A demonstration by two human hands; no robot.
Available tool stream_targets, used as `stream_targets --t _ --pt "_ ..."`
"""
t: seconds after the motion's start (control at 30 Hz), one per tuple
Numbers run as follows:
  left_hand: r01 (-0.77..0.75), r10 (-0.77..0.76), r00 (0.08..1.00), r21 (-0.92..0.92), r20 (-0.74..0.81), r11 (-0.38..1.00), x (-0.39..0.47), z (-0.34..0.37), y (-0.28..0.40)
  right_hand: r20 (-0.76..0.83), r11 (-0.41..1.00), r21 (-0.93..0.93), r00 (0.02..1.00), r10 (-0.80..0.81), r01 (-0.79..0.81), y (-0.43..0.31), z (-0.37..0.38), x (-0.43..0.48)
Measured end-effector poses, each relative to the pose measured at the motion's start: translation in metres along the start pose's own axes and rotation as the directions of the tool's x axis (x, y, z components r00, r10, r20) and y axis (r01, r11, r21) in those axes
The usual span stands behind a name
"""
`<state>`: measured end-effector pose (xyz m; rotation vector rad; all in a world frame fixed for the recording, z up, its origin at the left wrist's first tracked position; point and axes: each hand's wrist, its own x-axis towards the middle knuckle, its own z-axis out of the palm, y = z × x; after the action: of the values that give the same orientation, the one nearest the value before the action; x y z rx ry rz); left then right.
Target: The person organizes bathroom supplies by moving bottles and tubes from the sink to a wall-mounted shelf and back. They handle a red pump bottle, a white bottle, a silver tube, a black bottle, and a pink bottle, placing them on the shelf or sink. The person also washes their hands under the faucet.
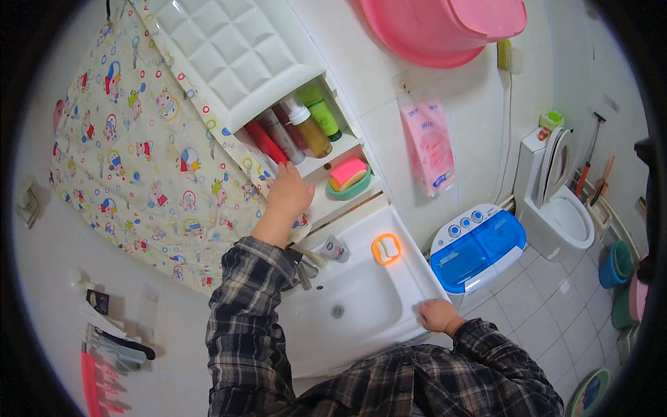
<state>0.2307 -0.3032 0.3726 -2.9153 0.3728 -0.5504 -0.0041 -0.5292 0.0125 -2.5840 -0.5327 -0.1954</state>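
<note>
My left hand reaches up to the open shelf of a white cabinet, its fingertips at the lower end of a red tube or box. The thumb stands apart; whether the fingers grip the red item is unclear. Beside it stand a silvery tube, an amber pump bottle and a green tube. Lower, a pink and yellow sponge sits in a green soap dish. My right hand rests with curled fingers on the right rim of the white washbasin.
A clear tube and an orange soap dish lie by the faucet. A cartoon-print curtain hangs left. Right are a pink package, a blue-lidded small washing machine and a toilet. A pink basin hangs above.
</note>
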Motion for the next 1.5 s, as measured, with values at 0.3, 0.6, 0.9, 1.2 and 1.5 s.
stream_targets --t 0.3,0.6,0.9,1.2,1.5 --pt "0.019 -0.015 0.997 -0.042 0.081 0.999 0.01 0.026 -0.006 0.126 0.999 -0.053 0.992 0.019 -0.013 -0.007 -0.009 0.003" --pt "-0.073 0.063 0.997 -0.207 -0.054 0.976 0.013 0.026 0.007 0.132 0.999 -0.046 0.991 0.018 -0.012 -0.007 -0.007 0.004" --pt "-0.083 -0.009 0.989 -0.592 -0.15 0.802 0.043 0.019 0.035 0.094 0.999 -0.025 0.995 -0.04 0.043 -0.004 -0.005 0.004" --pt "-0.065 0.017 0.994 -0.475 -0.104 0.878 0.054 0.021 0.038 0.127 0.998 -0.061 0.992 0.01 -0.002 -0.001 0.003 0.004" --pt "-0.207 0.076 0.963 -0.536 -0.257 0.818 0.057 0.034 0.036 0.096 0.999 -0.046 0.995 -0.002 0.006 -0.003 0.0 0.004"
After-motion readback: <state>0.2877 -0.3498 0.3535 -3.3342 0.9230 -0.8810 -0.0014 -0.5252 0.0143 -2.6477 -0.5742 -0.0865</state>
